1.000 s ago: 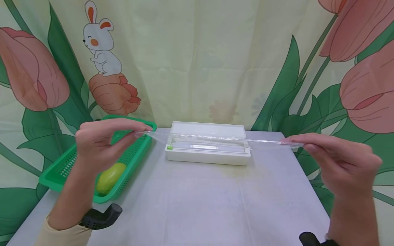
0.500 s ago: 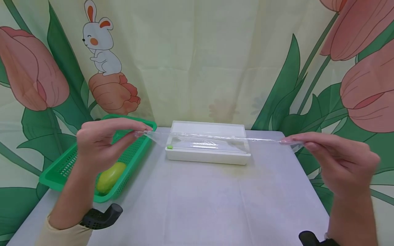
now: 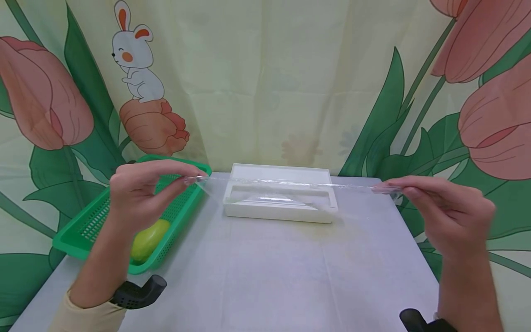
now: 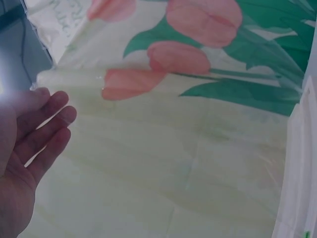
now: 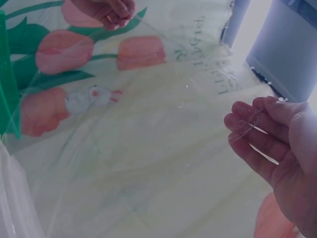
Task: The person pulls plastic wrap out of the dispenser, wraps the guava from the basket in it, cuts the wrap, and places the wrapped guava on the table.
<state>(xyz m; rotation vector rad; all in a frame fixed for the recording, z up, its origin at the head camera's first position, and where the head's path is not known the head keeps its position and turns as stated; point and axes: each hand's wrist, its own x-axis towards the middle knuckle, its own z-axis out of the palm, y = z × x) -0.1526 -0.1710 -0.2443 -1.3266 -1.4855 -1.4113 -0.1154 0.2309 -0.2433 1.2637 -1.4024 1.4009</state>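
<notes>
A sheet of clear plastic wrap [image 3: 274, 183] is stretched between my two hands, above and in front of a white wrap dispenser box [image 3: 278, 213]. My left hand [image 3: 143, 191] pinches one corner between thumb and fingertips. At the other end, my right hand [image 3: 445, 207] pinches the opposite corner. The film hangs down from its taut top edge and overlaps the box in the head view. In the right wrist view, a crumpled bit of film [image 5: 250, 121] lies across the right fingers. The box has its lid [image 3: 280, 173] raised at the back.
A green plastic basket [image 3: 188, 216] stands at the left, partly behind my left forearm, with a yellow-green oval fruit [image 3: 149, 240] in it. A white cloth covers the table [image 3: 265, 276]. Behind it hangs a curtain [image 3: 298, 83] printed with tulips and a rabbit.
My right hand has shifted left and my left hand slightly right, so the top edge of the wrap spans less. More film now hangs over the box's front. Basket and box stay put.
</notes>
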